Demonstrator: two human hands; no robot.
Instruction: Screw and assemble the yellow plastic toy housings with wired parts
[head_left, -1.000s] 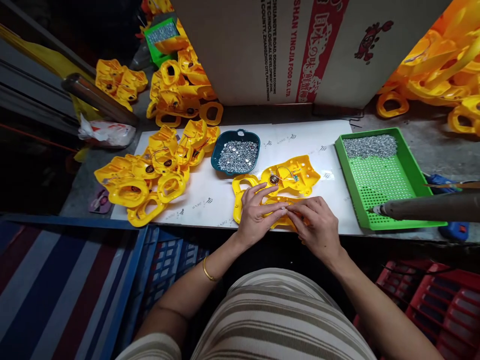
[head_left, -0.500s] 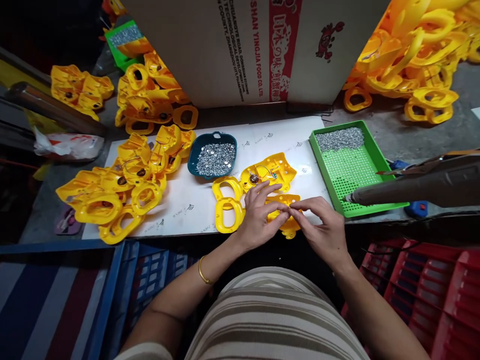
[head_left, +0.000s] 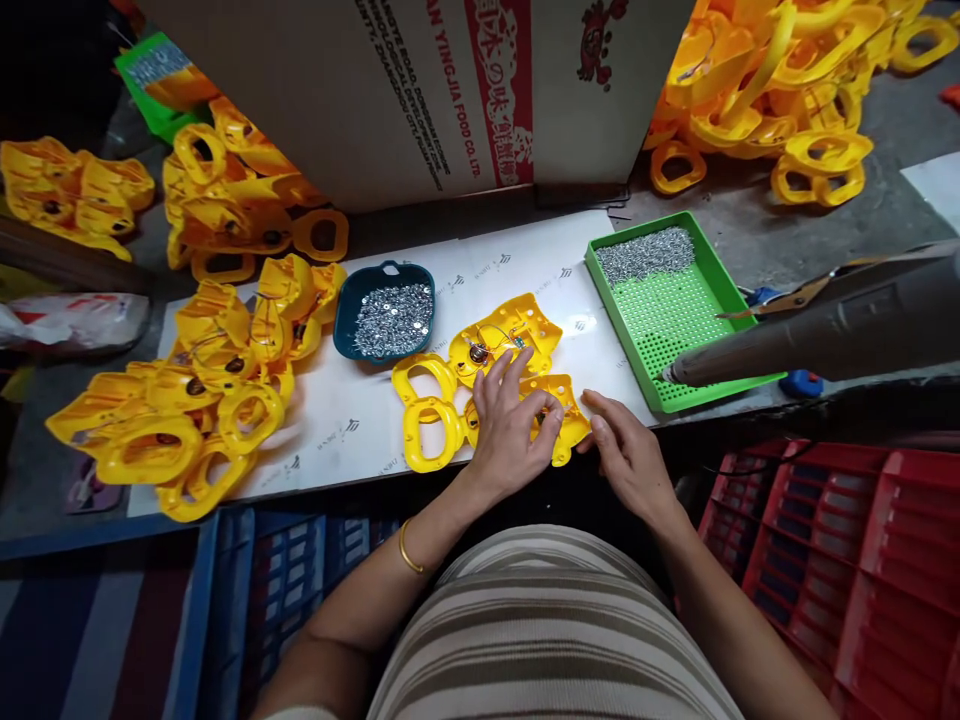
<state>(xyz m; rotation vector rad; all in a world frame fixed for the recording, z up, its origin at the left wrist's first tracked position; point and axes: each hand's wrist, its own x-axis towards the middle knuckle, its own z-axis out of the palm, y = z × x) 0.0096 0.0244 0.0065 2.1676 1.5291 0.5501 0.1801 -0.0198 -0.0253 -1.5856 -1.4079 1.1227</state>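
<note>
My left hand (head_left: 511, 430) is over the nearer yellow plastic shell (head_left: 564, 392), covering much of it. Its thumb and index fingertip meet in a pinch, the other fingers stretched forward; anything in the pinch is too small to make out. At the shell's right edge, my right hand (head_left: 628, 455) holds the rim between thumb and fingers. Just behind lies another yellow shell (head_left: 536, 318), with a round metal part, thin wires and a small green board inside. Two yellow rings (head_left: 433, 435) sit to the left of the shells.
A dark teal bowl (head_left: 343, 325) of small metal pieces stands left of the shells. To the right is a green tray (head_left: 705, 345) with screws, a dark tool (head_left: 810, 325) jutting over it. Yellow parts (head_left: 217, 370) pile up left; a carton (head_left: 420, 100) stands behind.
My hands, earlier meeting fingertip to fingertip over the nearer shell, have parted. The right hand has moved to the shell's right edge. The view has shifted to the right.
</note>
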